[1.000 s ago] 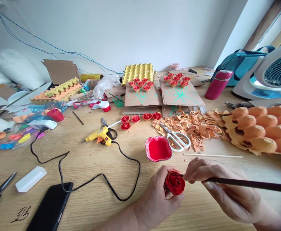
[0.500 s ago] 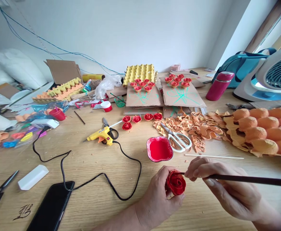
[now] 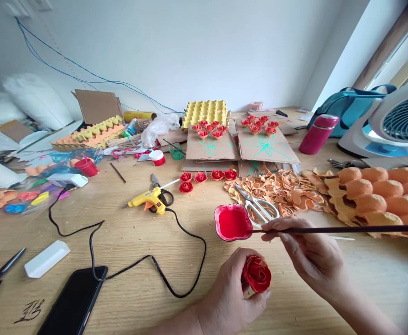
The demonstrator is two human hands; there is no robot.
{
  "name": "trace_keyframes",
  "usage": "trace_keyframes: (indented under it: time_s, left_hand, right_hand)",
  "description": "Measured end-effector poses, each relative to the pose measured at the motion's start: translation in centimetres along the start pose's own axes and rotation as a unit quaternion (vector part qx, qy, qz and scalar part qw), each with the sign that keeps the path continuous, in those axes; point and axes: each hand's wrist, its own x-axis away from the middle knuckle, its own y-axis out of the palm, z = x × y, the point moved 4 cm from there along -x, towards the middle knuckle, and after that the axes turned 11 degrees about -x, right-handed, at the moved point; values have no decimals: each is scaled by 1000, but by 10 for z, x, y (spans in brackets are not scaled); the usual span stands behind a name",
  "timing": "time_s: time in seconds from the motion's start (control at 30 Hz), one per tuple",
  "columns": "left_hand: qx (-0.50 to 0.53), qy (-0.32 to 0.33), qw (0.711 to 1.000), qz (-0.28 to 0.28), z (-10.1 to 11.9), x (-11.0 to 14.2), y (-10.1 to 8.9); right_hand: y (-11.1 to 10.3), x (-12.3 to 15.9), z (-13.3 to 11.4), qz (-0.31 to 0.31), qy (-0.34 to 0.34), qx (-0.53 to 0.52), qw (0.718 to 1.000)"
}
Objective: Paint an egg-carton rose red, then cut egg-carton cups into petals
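My left hand (image 3: 230, 291) is closed around a red paper rose (image 3: 257, 273) near the front of the table, its petals facing up. Between the fingers of my right hand (image 3: 311, 253) lies a dark paintbrush (image 3: 336, 229), held almost level. The brush tip reaches the right rim of a small dish of red paint (image 3: 233, 222); whether it touches the paint I cannot tell. White-handled scissors (image 3: 261, 209) lie just behind my right hand. Several finished-looking red roses (image 3: 200, 177) rest on the table beyond the dish.
A yellow glue gun (image 3: 148, 200) lies left of the dish, its black cord (image 3: 169, 284) looping across the table. Orange carton scraps (image 3: 280, 188) and an egg tray (image 3: 374, 195) spread along the right. Cardboard sheets (image 3: 210, 149) with red flowers stand behind. A phone (image 3: 73, 302) lies front left.
My right hand has moved the paintbrush from the rose up and left to the paint dish. My left hand still holds the rose. The view has shifted slightly.
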Motion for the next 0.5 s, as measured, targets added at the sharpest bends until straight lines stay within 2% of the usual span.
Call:
trace_keyframes:
  time_s: [0.2,0.5]
  left_hand:
    - [8,-5,1000,-1,-3,0,1]
    - [46,-16,999,-3,-3,-1,2]
  right_hand:
    - [10,-5,3,-16,-10,33,999]
    - [9,-7,-2,-21,-15,51,998]
